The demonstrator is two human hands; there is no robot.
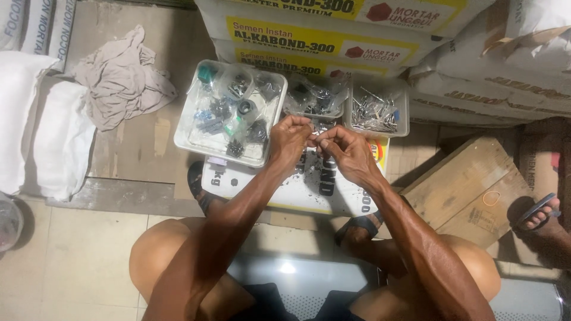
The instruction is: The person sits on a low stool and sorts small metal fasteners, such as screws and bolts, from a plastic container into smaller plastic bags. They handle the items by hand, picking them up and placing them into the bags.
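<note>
Pinching something tiny, maybe hardware: left hand [289, 138], right hand [345, 151], grips closed; cement sack [309, 190] on tiled floor [71, 261].

Crumpled beige cloth [122, 77] on the floor at upper left, beside 2 white sacks [35, 119]. Stacked mortar bags with yellow bands [309, 35] along the top, more pale bags [505, 71] at right. Clear tray of bagged hardware [184, 134] left of centre, smaller clear tub of metal pins [401, 128] to its right. Wooden board [470, 184] lower right, another person's sandalled foot [538, 217] just beside it. Tiled floor [77, 261].
</note>
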